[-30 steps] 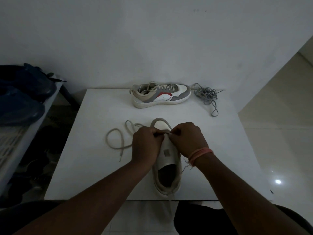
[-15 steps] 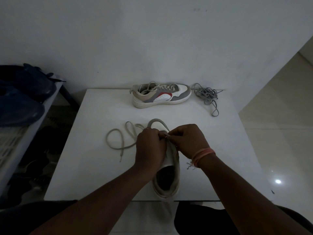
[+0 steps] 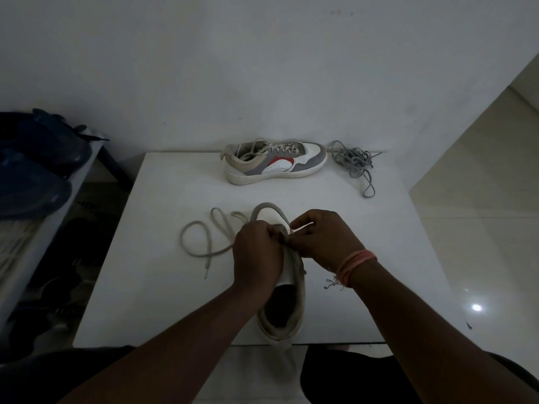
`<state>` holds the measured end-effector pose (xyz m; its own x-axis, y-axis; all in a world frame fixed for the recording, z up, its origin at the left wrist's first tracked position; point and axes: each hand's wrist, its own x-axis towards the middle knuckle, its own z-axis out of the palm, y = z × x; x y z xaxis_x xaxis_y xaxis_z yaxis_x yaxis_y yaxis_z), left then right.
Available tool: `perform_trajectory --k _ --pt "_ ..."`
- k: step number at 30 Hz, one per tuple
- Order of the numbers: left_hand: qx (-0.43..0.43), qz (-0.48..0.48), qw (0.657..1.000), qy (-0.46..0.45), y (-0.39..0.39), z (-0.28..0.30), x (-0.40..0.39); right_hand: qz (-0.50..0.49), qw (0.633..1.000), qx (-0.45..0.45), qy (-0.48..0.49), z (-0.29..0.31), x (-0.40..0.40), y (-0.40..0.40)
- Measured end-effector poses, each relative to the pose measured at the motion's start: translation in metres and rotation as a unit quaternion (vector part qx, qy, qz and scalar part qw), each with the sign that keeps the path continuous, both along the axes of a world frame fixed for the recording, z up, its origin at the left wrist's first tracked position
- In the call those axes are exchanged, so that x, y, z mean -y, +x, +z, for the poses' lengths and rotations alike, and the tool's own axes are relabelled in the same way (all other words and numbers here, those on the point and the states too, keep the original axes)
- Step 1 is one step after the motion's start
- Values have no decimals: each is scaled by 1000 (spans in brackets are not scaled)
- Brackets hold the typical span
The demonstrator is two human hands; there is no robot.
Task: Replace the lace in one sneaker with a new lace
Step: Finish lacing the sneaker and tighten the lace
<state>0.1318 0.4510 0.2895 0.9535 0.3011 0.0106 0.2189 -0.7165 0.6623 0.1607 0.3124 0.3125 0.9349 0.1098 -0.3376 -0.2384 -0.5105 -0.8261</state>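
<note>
- Two hands meet over the near sneaker (image 3: pixel 287 313), which lies on the white table (image 3: pixel 175 301) with its toe pointing away from us and its heel at the table's near edge.
- We see our left hand (image 3: pixel 258 256) curled over the left side of the tongue area, fingers bent tight against the shoe; it seems to pinch the upper, though we cannot tell exactly what sits between the fingertips.
- Our right hand (image 3: pixel 323 239), with a pink band (image 3: pixel 354 262) on its wrist, has its fingers curled too, pinching at the same spot near the eyelets, just touching the left hand.
- We find the cream lace (image 3: pixel 204 243) lying in loose loops on the table to the left of the sneaker; one strand runs under our left hand.
- We see the second sneaker (image 3: pixel 275 161) resting on its sole at the far edge, side on to us and laced.
- We note the grey lace (image 3: pixel 354 163) bunched just to its right, well apart from our hands.
- We make out dark shoes (image 3: pixel 32 170) on a rack to the left of the table.
</note>
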Motion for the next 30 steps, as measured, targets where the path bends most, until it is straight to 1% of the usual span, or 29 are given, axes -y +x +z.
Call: perform_trajectory --k 10,13,15,18,20,25,27,30 --pt "-12 11 1000 -15 0 1 5 -13 1000 13 -14 -4 0 4" --pt "-2 27 999 -43 -1 -3 2 4 999 23 -26 -4 0 5" --pt "20 27 998 -59 -5 -5 1 17 999 12 -26 -3 -1 5" --pt "43 51 992 -109 -7 0 -1 40 998 20 -42 -4 -3 4" --pt "35 61 990 -125 -7 4 -2 52 996 34 -63 -4 -4 3" --pt "-17 63 983 -169 -3 12 0 76 993 38 -84 -1 -7 6" --pt "-21 55 983 -177 -2 13 -1 71 991 51 -98 -1 -9 7" --pt "0 38 983 -180 -5 11 1 26 995 61 -80 -6 -9 4"
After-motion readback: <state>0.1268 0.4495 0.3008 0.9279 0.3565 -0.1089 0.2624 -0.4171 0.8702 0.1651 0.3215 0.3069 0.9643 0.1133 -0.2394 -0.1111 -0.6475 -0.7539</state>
